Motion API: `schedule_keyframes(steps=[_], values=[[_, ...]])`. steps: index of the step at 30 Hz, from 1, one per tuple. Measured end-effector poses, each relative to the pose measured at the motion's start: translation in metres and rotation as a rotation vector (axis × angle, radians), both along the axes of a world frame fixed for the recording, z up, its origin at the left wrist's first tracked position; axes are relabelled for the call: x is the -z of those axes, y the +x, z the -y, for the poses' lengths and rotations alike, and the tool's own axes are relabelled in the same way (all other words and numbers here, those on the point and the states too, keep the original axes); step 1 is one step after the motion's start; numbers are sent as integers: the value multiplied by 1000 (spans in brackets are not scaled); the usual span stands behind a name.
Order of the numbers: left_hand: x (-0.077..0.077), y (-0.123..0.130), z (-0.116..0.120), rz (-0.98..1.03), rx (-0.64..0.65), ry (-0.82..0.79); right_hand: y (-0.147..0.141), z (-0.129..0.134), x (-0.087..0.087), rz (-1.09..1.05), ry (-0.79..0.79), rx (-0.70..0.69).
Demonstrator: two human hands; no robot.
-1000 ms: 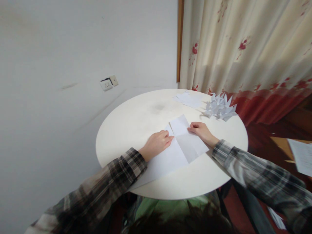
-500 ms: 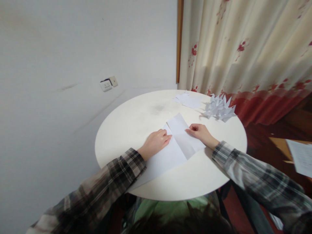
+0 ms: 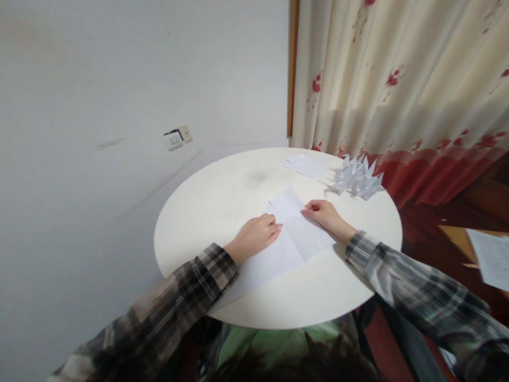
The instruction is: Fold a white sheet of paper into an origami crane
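A white sheet of paper lies aslant across the front middle of the round table, with a crease running across it. At its far edge, a short slit shows close to the crease. My left hand rests on the sheet, its fingers curled and pinched together at the crease. On the sheet's right edge, my right hand grips the paper between thumb and forefinger. The left forearm and sleeve cover the near left part of the sheet.
The white round table stands against the wall. Several loose paper pieces lie at its back, beside a cluster of pointed folded paper shapes. A patterned curtain hangs behind. Printed paper lies on a wooden surface at right.
The right part of the sheet lies flatter, and the slit at its far edge looks narrower. My right hand has shifted very slightly; both hands keep their hold.
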State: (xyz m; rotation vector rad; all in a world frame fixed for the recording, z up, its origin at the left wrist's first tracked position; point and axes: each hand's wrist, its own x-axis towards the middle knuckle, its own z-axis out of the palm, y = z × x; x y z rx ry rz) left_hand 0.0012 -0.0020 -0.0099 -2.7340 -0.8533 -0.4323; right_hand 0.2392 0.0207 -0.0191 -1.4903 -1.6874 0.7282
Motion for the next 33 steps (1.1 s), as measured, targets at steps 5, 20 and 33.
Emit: schedule_keyframes(steps=[5, 20, 33], values=[[2, 1, 2, 4, -19, 22, 0, 0, 2, 84, 55, 24], [5, 0, 1, 20, -32, 44, 0, 4, 3, -10, 23, -8], [5, -1, 3, 36, -44, 28, 1, 1, 7, -40, 55, -8]])
